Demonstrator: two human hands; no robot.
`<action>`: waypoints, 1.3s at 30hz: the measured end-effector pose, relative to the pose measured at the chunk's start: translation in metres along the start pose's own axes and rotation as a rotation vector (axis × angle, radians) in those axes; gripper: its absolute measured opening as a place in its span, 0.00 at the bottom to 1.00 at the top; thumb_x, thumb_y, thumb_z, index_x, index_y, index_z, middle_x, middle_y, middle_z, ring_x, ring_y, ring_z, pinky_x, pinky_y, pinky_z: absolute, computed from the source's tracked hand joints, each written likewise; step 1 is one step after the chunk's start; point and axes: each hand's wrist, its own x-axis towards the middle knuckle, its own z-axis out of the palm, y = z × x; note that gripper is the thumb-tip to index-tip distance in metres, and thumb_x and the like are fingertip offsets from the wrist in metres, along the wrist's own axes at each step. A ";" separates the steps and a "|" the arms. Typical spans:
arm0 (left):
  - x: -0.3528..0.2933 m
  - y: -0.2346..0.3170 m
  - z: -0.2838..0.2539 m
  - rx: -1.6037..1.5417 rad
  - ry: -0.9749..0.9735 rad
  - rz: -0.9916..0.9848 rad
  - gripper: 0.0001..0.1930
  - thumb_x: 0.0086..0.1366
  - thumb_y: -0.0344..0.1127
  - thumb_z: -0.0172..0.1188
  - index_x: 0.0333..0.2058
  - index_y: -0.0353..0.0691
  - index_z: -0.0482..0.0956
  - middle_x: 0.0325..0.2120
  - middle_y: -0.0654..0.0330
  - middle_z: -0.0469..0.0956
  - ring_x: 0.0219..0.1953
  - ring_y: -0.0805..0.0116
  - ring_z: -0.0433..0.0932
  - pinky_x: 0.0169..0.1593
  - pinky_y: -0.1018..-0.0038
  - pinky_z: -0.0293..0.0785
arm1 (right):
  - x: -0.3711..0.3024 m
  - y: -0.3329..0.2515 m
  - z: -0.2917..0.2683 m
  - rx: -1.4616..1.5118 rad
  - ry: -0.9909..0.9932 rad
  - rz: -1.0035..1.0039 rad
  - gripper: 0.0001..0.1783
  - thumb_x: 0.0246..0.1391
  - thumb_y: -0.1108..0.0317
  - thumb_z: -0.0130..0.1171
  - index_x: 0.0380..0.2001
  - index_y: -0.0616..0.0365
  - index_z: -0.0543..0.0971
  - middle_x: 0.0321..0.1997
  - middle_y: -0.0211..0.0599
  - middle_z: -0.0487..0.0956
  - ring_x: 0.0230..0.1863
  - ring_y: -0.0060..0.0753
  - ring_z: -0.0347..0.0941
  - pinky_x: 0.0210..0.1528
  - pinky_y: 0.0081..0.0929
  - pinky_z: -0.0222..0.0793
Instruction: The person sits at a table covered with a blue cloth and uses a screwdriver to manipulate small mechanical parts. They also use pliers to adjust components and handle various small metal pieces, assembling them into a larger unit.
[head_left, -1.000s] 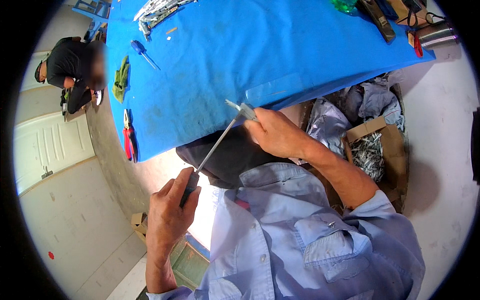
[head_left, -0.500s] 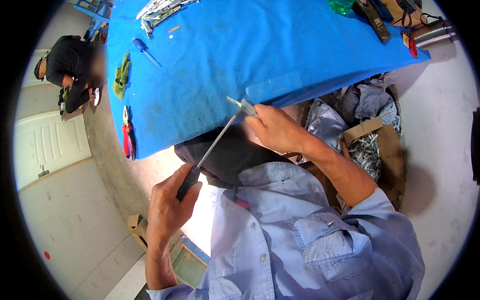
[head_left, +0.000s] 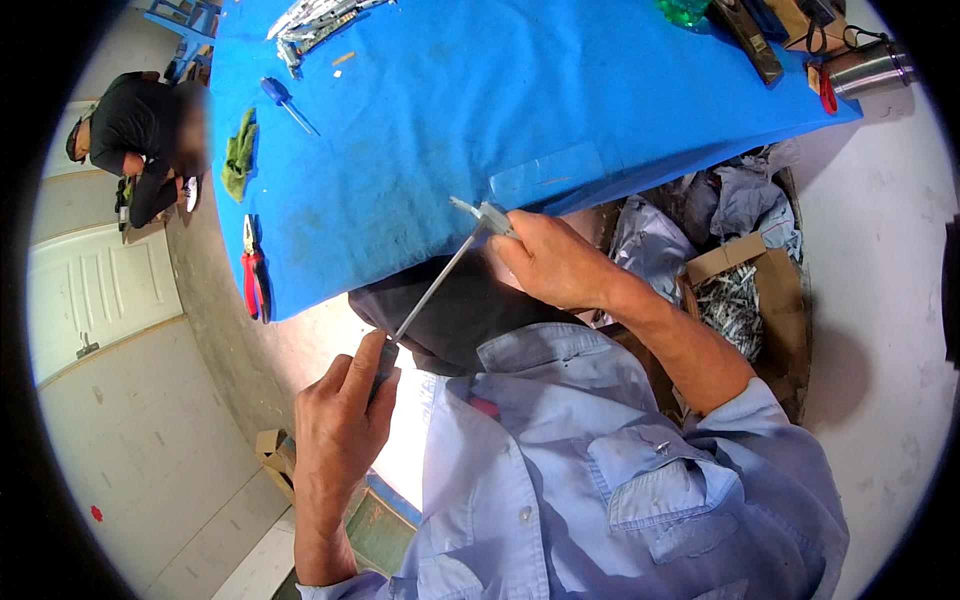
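Note:
My left hand is closed round the dark handle of a long screwdriver, its index finger lying up along the handle. The steel shaft slants up and right to a small grey metal piece. That piece is pinched in my closed right hand, just over the near edge of the blue-covered table. A thin end of it sticks out to the left. The shaft's tip meets the piece, but the exact contact is too small to make out.
Red-handled pliers, a green rag and a blue screwdriver lie along the table's left side. Metal strips are heaped at the far left. A carton of metal pieces stands below right. Another person crouches at far left.
My left hand has shifted its grip and turned on the handle, so less of the handle shows. My right hand and the metal piece have stayed nearly in place.

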 end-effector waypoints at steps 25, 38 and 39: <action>0.011 -0.014 -0.002 -0.314 -0.094 -0.053 0.20 0.64 0.29 0.70 0.55 0.36 0.82 0.36 0.48 0.87 0.32 0.57 0.87 0.37 0.66 0.82 | 0.001 0.006 0.002 -0.038 -0.022 0.009 0.17 0.70 0.62 0.51 0.38 0.69 0.76 0.29 0.56 0.78 0.32 0.47 0.74 0.39 0.45 0.71; 0.006 -0.014 0.005 -0.239 0.021 0.014 0.19 0.65 0.28 0.69 0.55 0.38 0.81 0.27 0.55 0.81 0.24 0.65 0.80 0.31 0.67 0.75 | 0.001 0.003 0.000 -0.049 -0.013 0.021 0.17 0.68 0.62 0.53 0.36 0.70 0.76 0.31 0.62 0.79 0.35 0.55 0.78 0.40 0.49 0.71; 0.004 -0.013 0.007 -0.157 0.083 0.072 0.20 0.65 0.28 0.69 0.55 0.38 0.81 0.29 0.53 0.83 0.25 0.61 0.82 0.32 0.66 0.76 | 0.002 0.001 -0.002 -0.043 -0.019 0.024 0.17 0.68 0.62 0.55 0.36 0.70 0.76 0.32 0.65 0.79 0.37 0.63 0.79 0.40 0.51 0.71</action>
